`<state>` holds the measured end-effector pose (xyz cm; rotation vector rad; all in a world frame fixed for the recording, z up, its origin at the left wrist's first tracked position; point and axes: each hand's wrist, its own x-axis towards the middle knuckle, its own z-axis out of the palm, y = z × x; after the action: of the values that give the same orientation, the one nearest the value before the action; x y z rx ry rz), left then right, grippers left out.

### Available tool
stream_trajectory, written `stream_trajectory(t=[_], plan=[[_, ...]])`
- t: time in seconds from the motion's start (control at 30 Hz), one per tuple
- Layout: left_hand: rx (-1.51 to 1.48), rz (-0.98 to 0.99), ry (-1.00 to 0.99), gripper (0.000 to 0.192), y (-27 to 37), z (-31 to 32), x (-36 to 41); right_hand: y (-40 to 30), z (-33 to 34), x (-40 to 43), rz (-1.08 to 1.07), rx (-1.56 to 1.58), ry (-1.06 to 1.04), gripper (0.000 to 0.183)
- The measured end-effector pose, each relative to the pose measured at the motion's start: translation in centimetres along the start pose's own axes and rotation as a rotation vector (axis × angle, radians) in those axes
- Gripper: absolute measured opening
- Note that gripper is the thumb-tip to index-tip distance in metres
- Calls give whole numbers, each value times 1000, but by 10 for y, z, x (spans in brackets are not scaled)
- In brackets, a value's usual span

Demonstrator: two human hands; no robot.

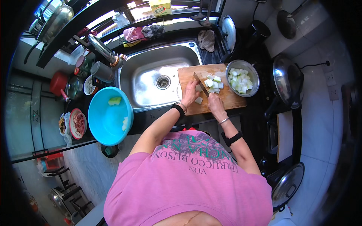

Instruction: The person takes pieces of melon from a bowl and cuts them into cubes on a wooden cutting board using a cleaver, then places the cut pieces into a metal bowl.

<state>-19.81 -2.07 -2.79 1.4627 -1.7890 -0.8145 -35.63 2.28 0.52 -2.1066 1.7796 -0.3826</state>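
A wooden cutting board point(234, 105) lies partly over the right side of the sink. My right hand point(217, 106) grips the handle of a kitchen knife point(200, 82), whose blade points away from me over the board. On the blade's left, my left hand point(190, 94) rests with curled fingers on a pale melon-like piece point(198, 88), partly hidden by the fingers. Another cut piece point(198, 100) lies between the hands. Several whitish-green chunks point(214, 84) are heaped to the right of the blade. A metal bowl point(256, 82) full of such chunks stands at the board's right end.
A steel sink point(147, 97) with a faucet point(103, 49) lies left of the board. A blue basin point(109, 121) holds a few pale green pieces. Beyond it stands a bowl of raw meat point(79, 123). A lidded wok point(287, 80) is on the right; a pot lid point(228, 34) leans behind.
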Motion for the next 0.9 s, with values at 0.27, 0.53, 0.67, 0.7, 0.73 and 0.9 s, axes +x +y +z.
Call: stream_trajectory(t=[0.27, 0.53, 0.67, 0.7, 0.73, 0.9], plan=[[-3, 29, 39, 38, 3, -2, 0, 27, 33, 20, 6, 105, 52, 16], [47, 31, 77, 37, -2, 1, -5, 2, 0, 1, -42, 88, 57, 15], [30, 34, 78, 36, -1, 1, -3, -4, -2, -1, 8, 29, -9, 11], [30, 32, 78, 36, -2, 1, -3, -5, -2, -1, 29, 10, -39, 9], [31, 32, 76, 36, -3, 0, -3, -8, 0, 1, 27, 11, -41, 9], [76, 121, 146, 33, -2, 3, -4, -2, 35, 18, 9, 53, 49, 15]])
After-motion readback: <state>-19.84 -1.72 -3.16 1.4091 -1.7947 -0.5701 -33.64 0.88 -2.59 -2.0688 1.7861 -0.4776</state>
